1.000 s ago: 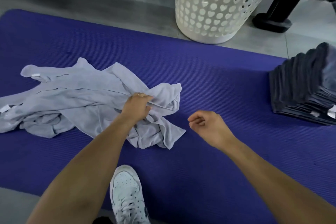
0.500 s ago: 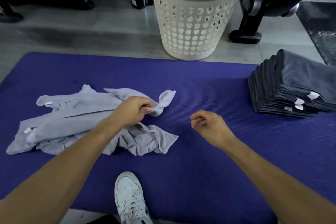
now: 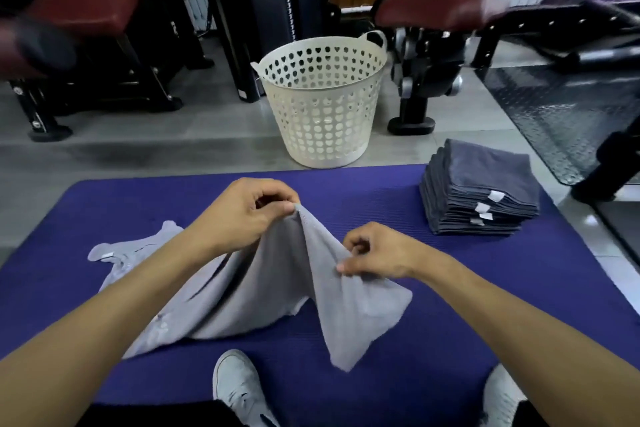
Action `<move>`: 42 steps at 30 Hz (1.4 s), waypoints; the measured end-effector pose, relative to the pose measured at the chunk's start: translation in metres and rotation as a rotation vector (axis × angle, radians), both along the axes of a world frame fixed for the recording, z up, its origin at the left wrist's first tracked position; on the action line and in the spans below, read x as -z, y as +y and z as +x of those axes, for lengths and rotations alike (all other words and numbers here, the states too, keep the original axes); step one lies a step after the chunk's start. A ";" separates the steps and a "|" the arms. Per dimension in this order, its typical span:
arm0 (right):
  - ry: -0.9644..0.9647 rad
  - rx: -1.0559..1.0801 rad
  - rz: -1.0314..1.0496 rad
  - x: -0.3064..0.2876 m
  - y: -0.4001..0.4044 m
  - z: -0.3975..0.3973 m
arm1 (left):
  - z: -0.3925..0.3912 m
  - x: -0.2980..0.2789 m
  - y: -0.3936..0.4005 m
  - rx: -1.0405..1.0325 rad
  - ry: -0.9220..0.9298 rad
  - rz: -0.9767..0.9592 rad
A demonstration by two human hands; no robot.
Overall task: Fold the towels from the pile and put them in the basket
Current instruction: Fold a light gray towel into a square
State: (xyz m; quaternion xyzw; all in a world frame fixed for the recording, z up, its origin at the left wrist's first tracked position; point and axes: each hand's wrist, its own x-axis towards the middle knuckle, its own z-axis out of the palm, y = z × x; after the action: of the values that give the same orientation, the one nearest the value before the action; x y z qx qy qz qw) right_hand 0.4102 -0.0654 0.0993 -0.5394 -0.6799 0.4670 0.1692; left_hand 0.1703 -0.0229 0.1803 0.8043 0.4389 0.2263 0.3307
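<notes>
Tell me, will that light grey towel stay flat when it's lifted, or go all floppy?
Probably floppy: the light grey towel droops in folds between the left hand and right hand. It looks light, since fingertip pinches hold it up.

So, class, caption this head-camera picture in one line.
Both hands, left hand and right hand, lift a light grey towel before the basket.

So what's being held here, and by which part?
Light grey towel: left hand pinches its raised corner, right hand pinches the edge lower down.
</notes>
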 end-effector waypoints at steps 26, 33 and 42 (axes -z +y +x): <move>-0.254 0.362 0.222 -0.069 -0.076 0.143 | 0.131 -0.005 -0.008 0.247 -0.174 -0.272; 0.058 0.444 0.306 -0.081 -0.065 0.117 | 0.138 -0.005 -0.019 0.309 -0.050 -0.165; 0.236 0.489 0.237 -0.077 -0.062 0.113 | 0.148 -0.013 -0.026 0.235 -0.289 -0.229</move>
State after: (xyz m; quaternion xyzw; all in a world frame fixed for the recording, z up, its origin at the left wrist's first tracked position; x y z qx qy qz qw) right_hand 0.5230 -0.1272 0.1759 -0.6057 -0.5552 0.3893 0.4163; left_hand 0.3187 -0.0493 0.1930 0.7663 0.3128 0.2478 0.5036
